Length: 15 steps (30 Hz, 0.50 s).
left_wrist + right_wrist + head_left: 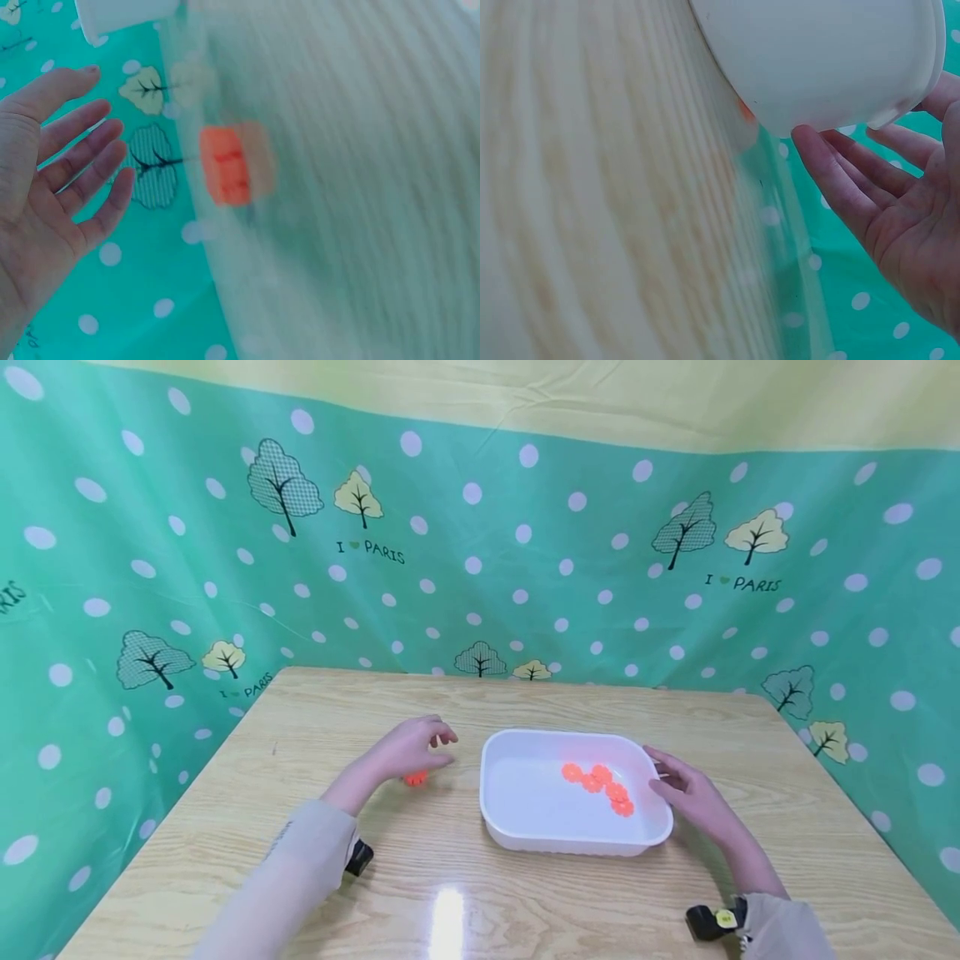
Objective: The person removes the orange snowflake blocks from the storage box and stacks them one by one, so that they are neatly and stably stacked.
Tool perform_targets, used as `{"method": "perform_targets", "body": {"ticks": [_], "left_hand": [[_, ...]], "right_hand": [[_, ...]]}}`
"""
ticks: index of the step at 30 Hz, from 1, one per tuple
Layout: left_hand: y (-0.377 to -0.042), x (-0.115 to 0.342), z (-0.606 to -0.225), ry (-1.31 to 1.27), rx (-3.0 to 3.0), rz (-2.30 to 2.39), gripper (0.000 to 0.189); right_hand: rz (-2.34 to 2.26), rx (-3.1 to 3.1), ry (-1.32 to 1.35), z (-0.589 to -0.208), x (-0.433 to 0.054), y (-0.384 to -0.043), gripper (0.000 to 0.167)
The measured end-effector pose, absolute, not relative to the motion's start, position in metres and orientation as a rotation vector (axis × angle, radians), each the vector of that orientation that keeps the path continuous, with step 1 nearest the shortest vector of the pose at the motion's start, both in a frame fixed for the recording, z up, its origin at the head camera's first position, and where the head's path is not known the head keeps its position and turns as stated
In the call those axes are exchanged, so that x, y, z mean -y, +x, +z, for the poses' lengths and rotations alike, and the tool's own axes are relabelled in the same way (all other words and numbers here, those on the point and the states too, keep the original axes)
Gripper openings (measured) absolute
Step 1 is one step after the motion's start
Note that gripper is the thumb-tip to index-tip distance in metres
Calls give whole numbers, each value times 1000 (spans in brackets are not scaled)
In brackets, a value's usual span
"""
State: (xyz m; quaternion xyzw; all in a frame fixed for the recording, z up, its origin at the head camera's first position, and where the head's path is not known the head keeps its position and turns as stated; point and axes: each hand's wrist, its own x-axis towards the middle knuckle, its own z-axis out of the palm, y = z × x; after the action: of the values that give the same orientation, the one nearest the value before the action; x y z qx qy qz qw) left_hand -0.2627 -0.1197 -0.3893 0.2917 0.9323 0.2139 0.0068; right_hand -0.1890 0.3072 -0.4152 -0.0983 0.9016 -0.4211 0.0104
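A white plastic basin (pixel 517 810) stands on the table with several orange flower-shaped pieces (pixel 592 782) lying in its right half. At its right end my right hand (pixel 693 797) holds the wall, the thumb over the rim and other fingers against the outside, as the right wrist view shows of the hand (pixel 915 202). Left of the basin, my left hand (pixel 408 750) hovers with fingers apart and nothing in its grasp. Another orange piece (pixel 416 778) lies on the table beneath it; in the left wrist view this orange piece (pixel 225 165) is clear of the fingers.
The wooden table (pixel 420 893) runs back to a green dotted curtain (pixel 480 593). Black wrist cameras sit on both wrists, the left camera (pixel 360 857) and the right camera (pixel 708 922). Light glares off the table's front.
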Motion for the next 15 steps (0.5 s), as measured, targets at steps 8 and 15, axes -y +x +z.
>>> {"method": "perform_targets", "body": {"ticks": [8,15], "left_hand": [[-265,94,-377,995,-2910,678,32],[-265,75,-371,1066,-2880,703,30]], "right_hand": [[-1302,-2818,-303,-419,-309,-191,56],[-1296,-2828,-315,-421,-311,-192,56]]}}
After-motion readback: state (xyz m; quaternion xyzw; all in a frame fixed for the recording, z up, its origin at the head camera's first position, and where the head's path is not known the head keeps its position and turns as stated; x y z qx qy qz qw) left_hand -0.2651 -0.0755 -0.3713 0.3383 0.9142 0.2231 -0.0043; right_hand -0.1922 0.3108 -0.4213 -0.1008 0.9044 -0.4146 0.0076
